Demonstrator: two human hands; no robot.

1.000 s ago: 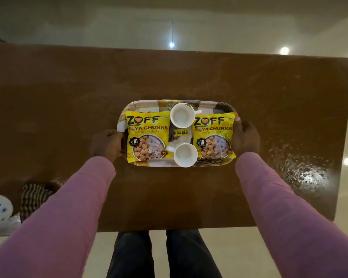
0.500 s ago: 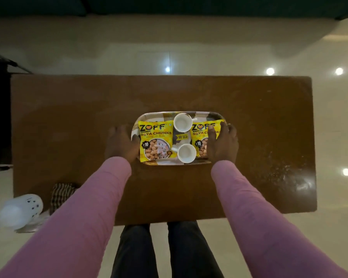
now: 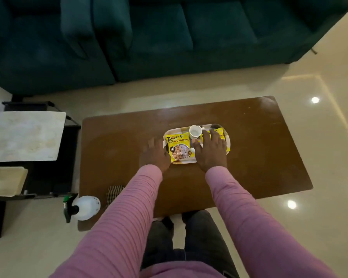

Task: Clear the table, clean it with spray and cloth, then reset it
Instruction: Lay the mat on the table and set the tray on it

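Note:
A patterned tray (image 3: 228, 145) lies on the brown table (image 3: 259, 157). It carries two yellow soya chunk packets, one on the left (image 3: 180, 150) and one on the right (image 3: 221, 135), and an upright white cup (image 3: 195, 131). A second white cup (image 3: 192, 150) peeks out beside my right thumb. My left hand (image 3: 155, 155) hovers with straight fingers at the tray's left end. My right hand (image 3: 210, 151) is spread flat over the tray's right half, covering most of the right packet. Neither hand holds anything.
A white spray bottle (image 3: 85, 207) with a green-black trigger and a checked cloth (image 3: 114, 194) sit at the table's near left corner. A dark green sofa (image 3: 169, 37) stands beyond the table. A marble-topped side table (image 3: 24, 135) is to the left.
My hands have let go of the tray's two ends. My right hand has shifted left over the tray. The view has pulled back and up, and the sofa now shows.

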